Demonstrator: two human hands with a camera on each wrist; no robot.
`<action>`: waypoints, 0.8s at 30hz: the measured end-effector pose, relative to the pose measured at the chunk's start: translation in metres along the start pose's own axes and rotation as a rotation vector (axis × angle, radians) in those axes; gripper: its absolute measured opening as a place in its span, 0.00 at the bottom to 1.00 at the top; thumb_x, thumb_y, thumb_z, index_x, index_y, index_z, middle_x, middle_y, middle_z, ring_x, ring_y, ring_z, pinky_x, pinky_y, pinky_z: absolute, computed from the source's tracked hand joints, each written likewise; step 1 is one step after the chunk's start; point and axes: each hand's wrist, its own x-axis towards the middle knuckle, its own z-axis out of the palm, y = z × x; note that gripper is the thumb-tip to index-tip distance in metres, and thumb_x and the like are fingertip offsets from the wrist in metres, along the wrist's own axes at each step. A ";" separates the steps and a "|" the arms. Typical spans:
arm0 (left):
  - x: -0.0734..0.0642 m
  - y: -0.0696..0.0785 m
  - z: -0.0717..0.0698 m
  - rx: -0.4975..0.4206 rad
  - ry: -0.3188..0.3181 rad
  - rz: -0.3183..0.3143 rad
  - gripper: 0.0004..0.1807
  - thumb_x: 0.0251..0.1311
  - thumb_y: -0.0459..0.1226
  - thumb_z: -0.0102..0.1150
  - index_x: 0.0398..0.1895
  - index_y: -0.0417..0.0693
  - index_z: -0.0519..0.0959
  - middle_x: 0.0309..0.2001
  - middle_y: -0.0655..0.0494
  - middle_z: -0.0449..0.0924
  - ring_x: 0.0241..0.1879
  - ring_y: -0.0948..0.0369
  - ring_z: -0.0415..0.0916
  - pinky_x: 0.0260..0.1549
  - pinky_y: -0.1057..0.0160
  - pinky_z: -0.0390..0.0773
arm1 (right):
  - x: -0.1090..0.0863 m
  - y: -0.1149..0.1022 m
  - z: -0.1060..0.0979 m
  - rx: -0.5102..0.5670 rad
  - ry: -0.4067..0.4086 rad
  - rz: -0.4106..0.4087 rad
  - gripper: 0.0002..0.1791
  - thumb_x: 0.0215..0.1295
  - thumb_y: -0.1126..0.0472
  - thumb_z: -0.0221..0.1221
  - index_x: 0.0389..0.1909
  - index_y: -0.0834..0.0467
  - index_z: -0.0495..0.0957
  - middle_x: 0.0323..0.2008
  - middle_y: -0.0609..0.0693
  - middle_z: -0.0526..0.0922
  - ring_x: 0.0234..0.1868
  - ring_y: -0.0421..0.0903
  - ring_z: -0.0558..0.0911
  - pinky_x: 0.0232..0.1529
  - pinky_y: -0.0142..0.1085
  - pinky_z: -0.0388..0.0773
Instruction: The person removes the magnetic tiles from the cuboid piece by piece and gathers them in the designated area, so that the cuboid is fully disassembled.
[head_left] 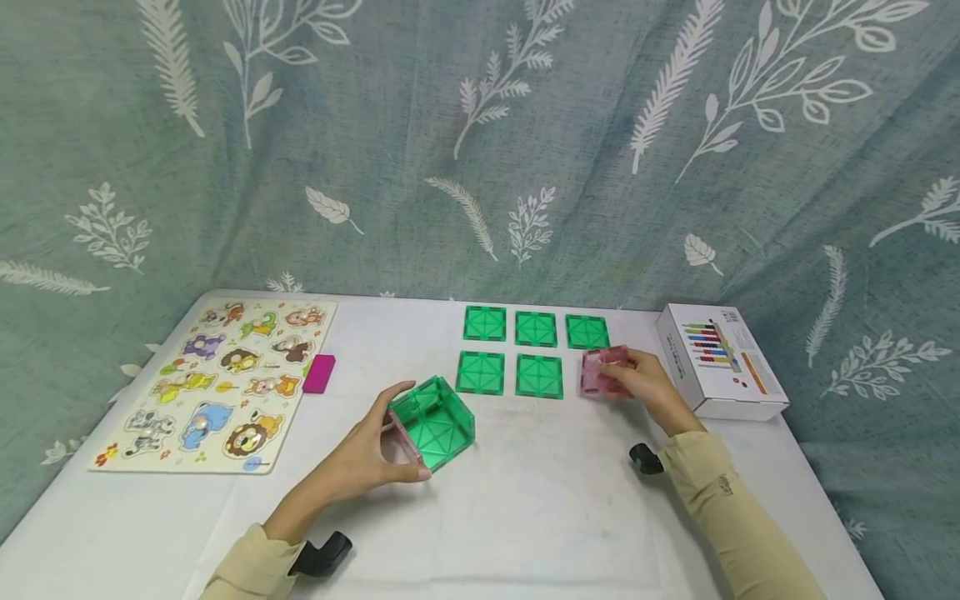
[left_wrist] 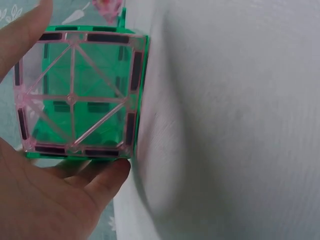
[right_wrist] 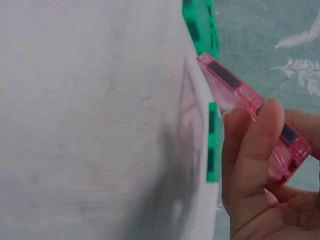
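My left hand grips an open-topped box of magnetic tiles, thumb on one side and fingers on the other. Most of the box is clear green; its wall facing the palm is a pink tile, seen flat-on in the left wrist view. Over at the right, my right hand pinches a loose pink magnetic tile between thumb and fingers. That tile is tilted above the table in the right wrist view, where the fingers cover part of it. Several green magnetic tiles lie flat in two rows beside it.
A wooden animal puzzle board lies at the left, with a magenta block against its right edge. A white box with a printed picture stands at the back right, close to my right hand. A patterned curtain hangs behind the table.
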 end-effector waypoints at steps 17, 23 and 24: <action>0.007 0.006 -0.016 -0.035 -0.068 0.154 0.55 0.55 0.46 0.74 0.79 0.59 0.48 0.76 0.35 0.56 0.74 0.34 0.58 0.67 0.31 0.63 | 0.009 0.020 0.006 -0.009 0.057 -0.022 0.36 0.68 0.59 0.63 0.72 0.64 0.60 0.34 0.52 0.81 0.21 0.34 0.81 0.26 0.29 0.83; 0.008 0.006 -0.016 -0.010 -0.061 0.131 0.46 0.61 0.47 0.69 0.78 0.60 0.53 0.78 0.39 0.54 0.75 0.33 0.56 0.68 0.31 0.62 | 0.009 0.020 0.006 -0.137 0.125 -0.038 0.35 0.65 0.55 0.65 0.69 0.63 0.66 0.33 0.50 0.76 0.21 0.36 0.74 0.23 0.29 0.77; 0.008 0.006 -0.017 -0.007 -0.059 0.133 0.45 0.62 0.47 0.68 0.78 0.58 0.53 0.78 0.39 0.54 0.75 0.33 0.56 0.68 0.31 0.63 | 0.009 0.019 0.006 -0.157 0.135 -0.041 0.35 0.65 0.55 0.66 0.69 0.63 0.66 0.33 0.50 0.75 0.21 0.37 0.74 0.23 0.29 0.76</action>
